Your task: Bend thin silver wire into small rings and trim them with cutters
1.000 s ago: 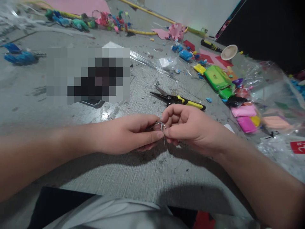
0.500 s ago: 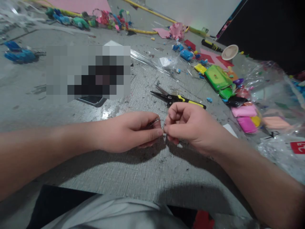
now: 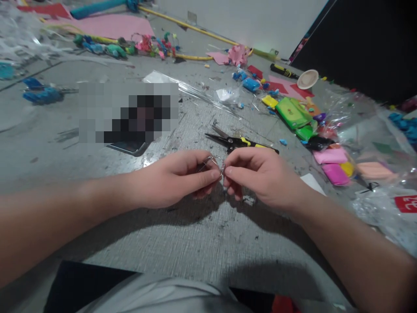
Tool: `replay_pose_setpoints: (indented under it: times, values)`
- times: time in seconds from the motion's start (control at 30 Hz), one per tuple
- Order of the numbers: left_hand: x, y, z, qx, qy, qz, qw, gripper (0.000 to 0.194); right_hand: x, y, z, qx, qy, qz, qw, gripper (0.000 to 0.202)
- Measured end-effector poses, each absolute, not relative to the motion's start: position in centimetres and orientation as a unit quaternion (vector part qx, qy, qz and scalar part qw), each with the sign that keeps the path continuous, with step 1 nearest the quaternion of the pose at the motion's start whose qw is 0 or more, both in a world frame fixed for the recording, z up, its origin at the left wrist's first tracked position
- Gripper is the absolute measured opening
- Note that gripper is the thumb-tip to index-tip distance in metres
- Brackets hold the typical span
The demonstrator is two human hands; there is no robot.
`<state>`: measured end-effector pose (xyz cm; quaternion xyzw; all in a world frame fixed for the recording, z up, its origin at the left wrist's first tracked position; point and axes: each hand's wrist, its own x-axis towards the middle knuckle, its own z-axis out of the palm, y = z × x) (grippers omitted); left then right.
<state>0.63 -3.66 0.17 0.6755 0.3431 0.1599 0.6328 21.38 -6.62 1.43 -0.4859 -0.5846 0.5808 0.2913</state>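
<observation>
My left hand [image 3: 180, 176] is closed in a pinch, thumb against fingers, on a thin bent wire [image 3: 211, 159] that loops up above the fingertips. Directly opposite, my right hand [image 3: 257, 171] pinches too, its thumb and forefinger at the wire's end between the hands. How far the wire runs inside the fingers is hidden. Both hands are just above the grey surface [image 3: 208, 243]. Right behind them lie black and yellow pliers [image 3: 241, 141] with their jaws pointing left.
A phone [image 3: 128, 148], partly pixelated, lies left of the pliers. Behind is a bundle of thin straight wires [image 3: 202, 96]. Coloured clay packets [image 3: 293, 112] and clear plastic bags [image 3: 374, 117] spread along the right. Blue fuzzy pieces [image 3: 44, 93] are at left.
My right forefinger has come down and straightened towards the wire, closing nearer to the thumb. The wire loop shows more above my left fingers. The view has shifted slightly.
</observation>
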Motion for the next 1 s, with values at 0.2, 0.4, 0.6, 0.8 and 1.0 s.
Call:
replay_pose_setpoints:
  times: [0.2, 0.4, 0.6, 0.8, 1.0]
  values:
    - [0.6, -3.7, 0.3, 0.64, 0.324, 0.169, 0.676, 0.014, 21.5, -6.6, 1.0, -0.477, -0.619, 0.536, 0.32, 0.008]
    - [0.6, -3.7, 0.2, 0.628, 0.31, 0.177, 0.692, 0.012, 21.4, -7.0, 1.5, -0.486, -0.664, 0.469, 0.319, 0.014]
    - [0.5, -3.8, 0.1, 0.63, 0.296, 0.179, 0.695, 0.008, 21.3, -7.1, 1.6, -0.502, -0.66, 0.471, 0.301, 0.017]
    - [0.3, -3.6, 0.3, 0.622, 0.294, 0.178, 0.703, 0.007, 21.1, -6.7, 1.3, -0.491, -0.635, 0.513, 0.304, 0.022]
    - [0.4, -3.0, 0.3, 0.561, 0.37, 0.246, 0.699, 0.011, 24.8, -4.1, 1.1, -0.588, -0.754, 0.179, 0.231, 0.036]
